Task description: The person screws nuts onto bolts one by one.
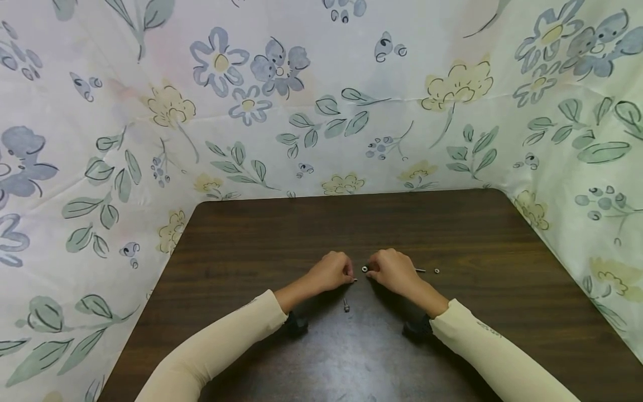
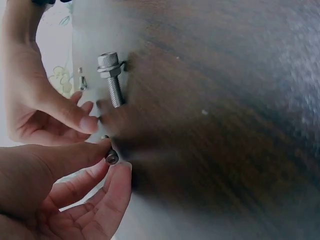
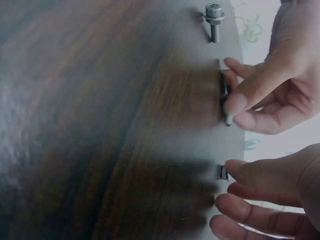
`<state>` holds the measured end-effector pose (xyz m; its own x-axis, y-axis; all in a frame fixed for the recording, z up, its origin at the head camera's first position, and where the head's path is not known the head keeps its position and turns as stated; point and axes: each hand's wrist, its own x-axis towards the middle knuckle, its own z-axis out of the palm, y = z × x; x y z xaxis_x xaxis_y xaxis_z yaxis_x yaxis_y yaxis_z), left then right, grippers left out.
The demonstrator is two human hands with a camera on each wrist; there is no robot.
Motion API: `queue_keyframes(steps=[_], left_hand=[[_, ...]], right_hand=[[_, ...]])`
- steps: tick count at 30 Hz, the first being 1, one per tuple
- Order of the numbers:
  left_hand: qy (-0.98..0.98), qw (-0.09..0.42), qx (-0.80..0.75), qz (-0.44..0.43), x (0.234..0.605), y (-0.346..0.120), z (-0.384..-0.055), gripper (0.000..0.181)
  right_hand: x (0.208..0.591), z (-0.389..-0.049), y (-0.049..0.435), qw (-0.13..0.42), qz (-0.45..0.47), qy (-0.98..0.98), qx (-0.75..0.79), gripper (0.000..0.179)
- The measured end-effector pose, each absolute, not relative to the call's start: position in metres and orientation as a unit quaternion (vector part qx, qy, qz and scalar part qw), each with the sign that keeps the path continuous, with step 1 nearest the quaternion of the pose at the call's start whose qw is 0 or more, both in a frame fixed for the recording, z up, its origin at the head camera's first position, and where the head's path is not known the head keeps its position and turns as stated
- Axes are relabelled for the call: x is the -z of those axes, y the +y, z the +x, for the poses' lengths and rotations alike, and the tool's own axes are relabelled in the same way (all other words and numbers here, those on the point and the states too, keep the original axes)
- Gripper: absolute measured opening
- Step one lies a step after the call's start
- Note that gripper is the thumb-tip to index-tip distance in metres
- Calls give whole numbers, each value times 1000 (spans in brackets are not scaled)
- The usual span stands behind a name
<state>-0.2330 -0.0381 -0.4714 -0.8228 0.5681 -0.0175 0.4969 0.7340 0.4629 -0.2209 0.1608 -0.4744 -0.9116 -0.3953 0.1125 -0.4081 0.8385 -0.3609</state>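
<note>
My left hand (image 1: 330, 272) pinches a small bolt (image 2: 111, 156) between thumb and fingertips, just above the table; its end shows past the fingers. Facing it across a short gap, my right hand (image 1: 394, 272) holds a small nut (image 3: 224, 172) at the tips of thumb and forefinger. From above, the nut's hole is visible. Nearer me lies a socket-head bolt (image 1: 346, 305) with a washer and a nut up by its head. Beyond the right hand lie another bolt (image 1: 421, 271), partly hidden by that hand, and a loose nut (image 1: 437, 271).
Everything lies on a dark wood-grain table (image 1: 261, 234). A flower-printed cloth (image 1: 321, 134) hangs behind and at both sides of it. Dark wrist-worn devices (image 1: 296, 325) sit under both cuffs.
</note>
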Motion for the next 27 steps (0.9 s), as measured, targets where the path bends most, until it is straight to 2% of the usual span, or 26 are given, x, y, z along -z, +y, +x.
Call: queue_keyframes(steps=[9,17,22,27], left_hand=[[905,111,-320,258,462,-53,-230,12],[868,132,-419,232,466,-69,-230,6],[854,120,-451,231,468,-77,-233,5],[849,119,-461,230,470,-82,-235,5]], right_hand=[[480,-226,157,32,223,-959,-171,8],[484,-226,153,48,242,-957,-153,24],[487,-227,151,73,247,-953,-159,10],[486,-228,151,63,252,-949,-179,7]])
